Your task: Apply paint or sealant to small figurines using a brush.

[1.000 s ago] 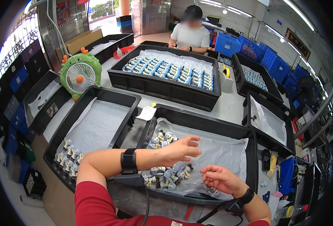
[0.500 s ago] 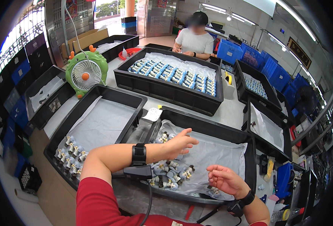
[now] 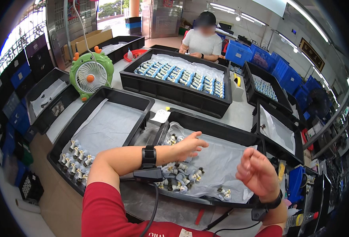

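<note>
The left hand reaches across the body and hovers over the black tray just in front of the person. Its fingers are spread open and hold nothing; the palm faces down, just above a loose heap of small parts that lie on a grey sheet inside this tray. The parts are grey and white with small dark details, and they are too small to say more about them. The sheet probably lines the tray so that the parts do not scratch or roll into the corners.

The right hand is lifted above the right side of the same tray, with its back toward the camera. Its fingers are curled loosely; I cannot tell whether they hold a part or not, because the inner side is hidden. A few single parts lie below it near the front rim.

To the left stands a second tray with its own sheet. In its near corner a group of parts stands upright in short rows, close to each other, so it looks like an ordered place, not a heap.

Both wrists carry a dark band, and a cable goes down from the left one.

Farther on the table there is a large tray full of blue and white pieces in rows, a green fan, and another person working at the far side. Blue crates stand behind.
</note>
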`<action>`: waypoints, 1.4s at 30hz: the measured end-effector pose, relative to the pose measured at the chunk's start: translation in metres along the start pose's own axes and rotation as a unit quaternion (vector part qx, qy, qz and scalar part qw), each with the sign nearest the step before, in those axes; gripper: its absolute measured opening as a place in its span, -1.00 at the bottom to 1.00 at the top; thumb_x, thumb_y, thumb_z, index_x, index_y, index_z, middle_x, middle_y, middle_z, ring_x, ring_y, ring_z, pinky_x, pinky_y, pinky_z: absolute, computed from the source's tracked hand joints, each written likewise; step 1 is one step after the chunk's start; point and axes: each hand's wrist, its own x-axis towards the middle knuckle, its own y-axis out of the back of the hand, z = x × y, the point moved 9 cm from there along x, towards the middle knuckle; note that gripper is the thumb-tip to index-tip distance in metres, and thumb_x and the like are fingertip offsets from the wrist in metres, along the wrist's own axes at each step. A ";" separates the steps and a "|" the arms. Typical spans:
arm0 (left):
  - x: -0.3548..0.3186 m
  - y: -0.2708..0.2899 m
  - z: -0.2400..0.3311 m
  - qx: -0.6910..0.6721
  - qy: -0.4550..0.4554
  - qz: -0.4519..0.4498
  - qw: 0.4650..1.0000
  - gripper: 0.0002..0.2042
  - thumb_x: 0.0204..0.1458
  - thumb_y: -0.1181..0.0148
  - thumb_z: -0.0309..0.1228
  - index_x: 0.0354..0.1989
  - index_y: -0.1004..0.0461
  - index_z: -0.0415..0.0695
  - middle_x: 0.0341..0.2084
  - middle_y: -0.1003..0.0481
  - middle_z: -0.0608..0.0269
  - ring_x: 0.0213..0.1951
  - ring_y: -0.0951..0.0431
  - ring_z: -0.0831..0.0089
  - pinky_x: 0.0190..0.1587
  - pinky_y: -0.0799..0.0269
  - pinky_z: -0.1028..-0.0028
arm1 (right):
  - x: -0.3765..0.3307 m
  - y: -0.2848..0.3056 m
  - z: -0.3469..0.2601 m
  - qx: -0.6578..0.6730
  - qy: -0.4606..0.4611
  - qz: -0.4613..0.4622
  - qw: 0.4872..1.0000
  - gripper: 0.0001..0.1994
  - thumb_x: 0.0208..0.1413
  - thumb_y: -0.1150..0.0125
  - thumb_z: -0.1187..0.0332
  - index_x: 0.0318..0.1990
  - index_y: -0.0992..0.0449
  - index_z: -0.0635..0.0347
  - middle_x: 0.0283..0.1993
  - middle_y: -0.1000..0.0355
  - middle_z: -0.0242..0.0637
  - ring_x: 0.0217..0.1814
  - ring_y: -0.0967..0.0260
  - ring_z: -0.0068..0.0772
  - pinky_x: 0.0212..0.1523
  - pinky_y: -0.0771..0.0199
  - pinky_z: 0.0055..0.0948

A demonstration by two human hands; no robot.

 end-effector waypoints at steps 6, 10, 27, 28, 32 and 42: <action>0.004 -0.007 -0.009 -0.015 0.021 -0.031 0.999 -0.21 -0.07 -0.18 -0.27 0.28 0.18 -0.08 0.13 -0.05 0.13 0.10 -0.22 0.21 0.10 -0.11 0.27 | 0.038 0.062 0.026 0.083 -0.009 0.077 0.994 -0.84 0.10 -0.01 0.40 -0.16 -0.36 0.17 -0.43 -0.33 -0.44 -0.39 -0.23 -0.60 -0.30 -0.27 -0.55; -0.002 -0.018 -0.003 -0.024 0.014 -0.085 0.996 -0.32 -0.01 -0.13 -0.24 0.25 0.07 -0.06 0.04 -0.16 0.20 0.03 -0.29 0.29 0.04 -0.16 0.31 | 0.046 0.086 0.049 0.076 -0.036 0.116 0.990 -0.83 0.09 -0.04 0.39 -0.15 -0.36 0.17 -0.42 -0.34 -0.45 -0.38 -0.25 -0.60 -0.31 -0.31 -0.57; -0.009 -0.038 0.000 -0.038 0.021 -0.182 0.982 -0.47 0.11 0.01 -0.21 0.23 -0.04 -0.02 0.06 -0.25 0.34 -0.06 -0.40 0.47 -0.07 -0.27 0.49 | 0.051 0.092 0.080 0.037 -0.081 0.122 0.989 -0.60 0.10 -0.02 0.36 0.09 -0.15 0.14 -0.32 -0.30 -0.41 -0.34 -0.27 -0.62 -0.30 -0.35 -0.61; -0.010 -0.037 0.001 -0.037 0.021 -0.181 0.983 -0.47 0.11 0.01 -0.21 0.23 -0.04 -0.02 0.06 -0.25 0.34 -0.06 -0.40 0.47 -0.07 -0.27 0.49 | 0.051 0.091 0.080 0.038 -0.080 0.121 0.989 -0.60 0.10 -0.02 0.36 0.09 -0.15 0.14 -0.32 -0.30 -0.41 -0.34 -0.27 -0.62 -0.30 -0.35 -0.61; -0.012 -0.038 0.002 -0.042 0.020 -0.180 0.983 -0.49 0.09 -0.01 -0.22 0.22 -0.08 -0.01 0.04 -0.27 0.34 -0.08 -0.40 0.49 -0.05 -0.25 0.49 | 0.050 0.092 0.079 0.044 -0.078 0.114 0.989 -0.58 0.09 -0.03 0.37 0.11 -0.13 0.16 -0.31 -0.31 -0.39 -0.33 -0.27 -0.61 -0.28 -0.34 -0.60; -0.146 -0.056 0.128 0.113 -0.547 -0.023 0.829 -0.66 0.06 0.11 -0.55 0.06 -0.24 -0.16 0.11 -0.16 -0.05 0.05 -0.31 0.25 0.06 -0.20 0.34 | 0.044 0.092 0.071 0.008 -0.066 0.127 0.990 -0.53 0.08 -0.05 0.35 0.12 -0.09 0.23 -0.30 -0.34 -0.36 -0.33 -0.27 -0.62 -0.29 -0.32 -0.63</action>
